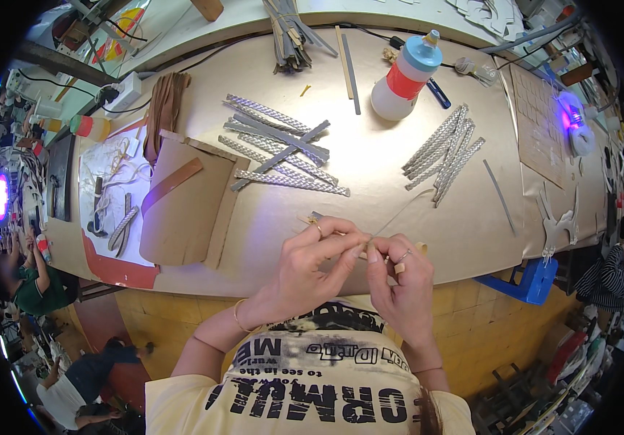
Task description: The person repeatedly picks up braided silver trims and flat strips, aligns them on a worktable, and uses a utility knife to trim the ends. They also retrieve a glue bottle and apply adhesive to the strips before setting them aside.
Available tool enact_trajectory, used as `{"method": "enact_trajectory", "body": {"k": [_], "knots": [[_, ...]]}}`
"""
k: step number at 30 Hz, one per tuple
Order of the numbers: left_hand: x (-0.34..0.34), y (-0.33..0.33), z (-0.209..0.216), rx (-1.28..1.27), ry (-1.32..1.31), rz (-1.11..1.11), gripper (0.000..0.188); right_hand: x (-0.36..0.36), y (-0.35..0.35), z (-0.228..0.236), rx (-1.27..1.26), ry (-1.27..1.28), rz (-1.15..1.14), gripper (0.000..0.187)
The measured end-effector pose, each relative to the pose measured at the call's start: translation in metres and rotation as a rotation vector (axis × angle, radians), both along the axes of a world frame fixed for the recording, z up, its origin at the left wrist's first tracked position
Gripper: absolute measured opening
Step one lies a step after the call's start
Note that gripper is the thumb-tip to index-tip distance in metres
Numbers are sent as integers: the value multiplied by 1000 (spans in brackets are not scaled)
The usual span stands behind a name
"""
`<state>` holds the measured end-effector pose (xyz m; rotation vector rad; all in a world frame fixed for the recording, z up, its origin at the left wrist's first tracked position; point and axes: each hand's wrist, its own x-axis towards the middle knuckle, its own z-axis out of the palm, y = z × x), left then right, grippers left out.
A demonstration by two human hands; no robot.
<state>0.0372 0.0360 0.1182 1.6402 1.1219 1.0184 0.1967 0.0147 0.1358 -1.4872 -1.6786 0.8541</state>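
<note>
My left hand (320, 255) and my right hand (404, 279) meet near the table's front edge, fingertips almost touching. Both are closed in a pinch on a thin grey strip (402, 212), whose free end slants up to the right. A short grey end also pokes out beyond the left fingers; whether it is the same strip is hidden. Ahead and to the left lies a loose pile of braided silver strips (283, 179) with flat grey strips (283, 154) across them. A second group of braided silver strips (446, 154) rests ahead to the right.
A white bottle (390, 101) with a red band and blue cap stands beyond, beside a blue pen (439, 94). A bundle of grey strips (288, 40) lies at the back. Leftward are brown strips (164, 109) and curved cardboard (181, 217). A blue stool (533, 281) stands right.
</note>
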Motion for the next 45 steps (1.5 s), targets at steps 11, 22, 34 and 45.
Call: {"method": "enact_trajectory", "body": {"k": [11, 22, 34, 45], "knots": [[-11, 21, -13, -393, -244, -79, 12, 40, -7, -13, -5, 545, -73, 3], [80, 83, -44, -275, 122, -333, 19, 234, -127, -23, 676, 1548, -318, 17], [259, 119, -78, 210, 413, -453, 27, 274, -217, -48, 932, 1433, -592, 11], [260, 30, -43, 374, 149, -1006, 106, 239, -76, 42, 509, 1556, 14, 11]]}}
